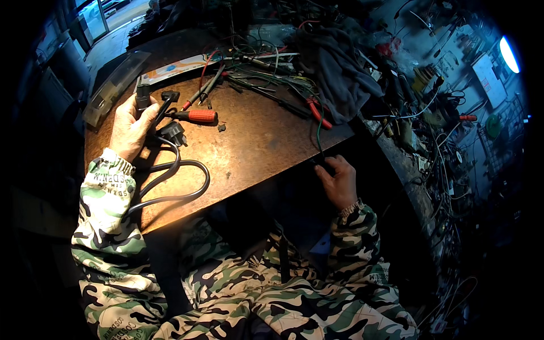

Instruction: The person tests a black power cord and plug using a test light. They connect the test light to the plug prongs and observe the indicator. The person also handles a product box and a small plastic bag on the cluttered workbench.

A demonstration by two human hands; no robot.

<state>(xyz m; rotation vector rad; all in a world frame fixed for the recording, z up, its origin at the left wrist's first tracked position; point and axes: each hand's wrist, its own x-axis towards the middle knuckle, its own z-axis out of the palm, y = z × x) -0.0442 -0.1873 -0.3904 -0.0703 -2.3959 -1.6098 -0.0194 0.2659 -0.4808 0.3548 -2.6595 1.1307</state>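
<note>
At the table's left side, my left hand [131, 127] grips a black plug [143, 97] that points upward. Black power cord [195, 165] loops from beside that hand over the wooden table. A black plug with pins [173, 134] lies close to its fingers, with another small black connector [170, 96] just beyond. To the right is a screwdriver with a red handle [202, 115]. My right hand [338, 180] is at the table's near right edge, fingers pinched on a small dark end. A thin green wire [318, 136] runs down to these fingers; what exactly they hold is mostly hidden.
Several tangled leads and probes [258, 85] lie at the back, beside a grey cloth [340, 73]. Red-handled pliers [319, 113] rest near the right edge. A clear plastic case [116, 88] stands back left, and a cluttered bench [419, 164] runs along the right.
</note>
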